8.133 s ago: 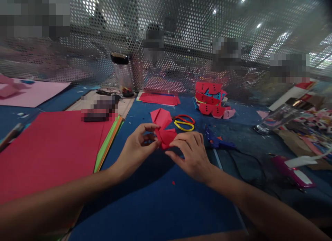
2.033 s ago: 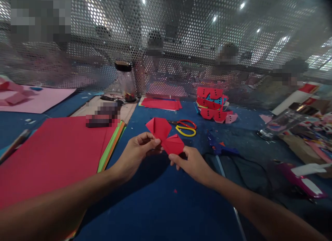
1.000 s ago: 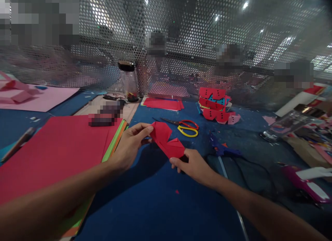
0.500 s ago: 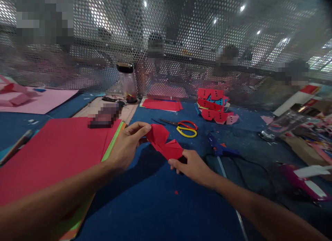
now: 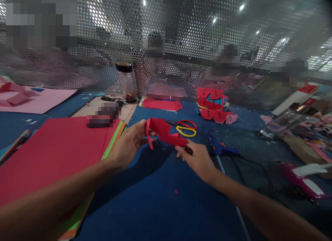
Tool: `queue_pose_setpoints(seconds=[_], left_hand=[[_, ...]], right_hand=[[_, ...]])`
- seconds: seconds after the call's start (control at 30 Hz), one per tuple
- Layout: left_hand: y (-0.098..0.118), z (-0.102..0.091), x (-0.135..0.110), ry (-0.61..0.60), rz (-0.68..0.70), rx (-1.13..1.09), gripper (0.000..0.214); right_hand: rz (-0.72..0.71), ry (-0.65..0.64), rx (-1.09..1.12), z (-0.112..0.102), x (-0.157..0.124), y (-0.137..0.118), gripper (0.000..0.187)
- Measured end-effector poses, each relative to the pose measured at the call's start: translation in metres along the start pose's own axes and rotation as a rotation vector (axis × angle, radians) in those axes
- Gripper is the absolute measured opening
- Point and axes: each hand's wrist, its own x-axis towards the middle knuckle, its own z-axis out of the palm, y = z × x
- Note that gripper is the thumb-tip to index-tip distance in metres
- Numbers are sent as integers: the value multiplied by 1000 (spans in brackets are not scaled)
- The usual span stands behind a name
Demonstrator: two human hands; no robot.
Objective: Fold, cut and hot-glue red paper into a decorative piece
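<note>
A folded red paper piece hangs in the air above the blue table, held at both ends. My left hand pinches its left end, where a narrow flap hangs down. My right hand grips its right end from below. The paper is tilted nearly flat, edge toward me. Just behind it lie scissors with red and yellow handles.
A stack of red and coloured sheets lies left. A blue glue gun with its cord and a purple stapler lie right. Finished red pieces, a jar and a perforated metal screen stand behind.
Both hands have turned the red paper from facing me to lying nearly flat. The piece rose slightly and my right hand moved up and right with it.
</note>
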Motion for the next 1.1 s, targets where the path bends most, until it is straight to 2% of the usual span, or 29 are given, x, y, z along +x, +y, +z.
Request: queue_pose_setpoints(seconds=[0.17, 0.27, 0.33, 0.47, 0.53, 0.7, 0.83, 0.97, 1.1], left_hand=[[-1, -2, 0, -58, -100, -43, 45], [1, -3, -1, -65, -122, -49, 49], [3, -2, -3, -51, -122, -29, 48], [4, -1, -4, -11, -126, 52, 32], [2, 0, -4, -1, -152, 72, 36], [-6, -3, -2, -81, -93, 79, 40], [-8, -3, -1, -84, -55, 96, 35], [-6, -2, -1, -84, -23, 141, 34], [-6, -1, -2, -100, 2, 183, 33]], right_hand=[[-173, 145, -167, -10, 2, 4, 20], [-247, 168, -262, -14, 3, 7, 26], [-273, 180, -306, -15, 4, 9, 34], [-286, 185, -314, -17, 5, 11, 40], [-283, 184, -298, -17, 5, 10, 39], [-242, 187, -180, -17, 6, 8, 40], [-152, 177, 63, -14, 9, 7, 42], [-88, 101, 323, -14, 14, 6, 38], [-71, 46, 417, -15, 17, 4, 33]])
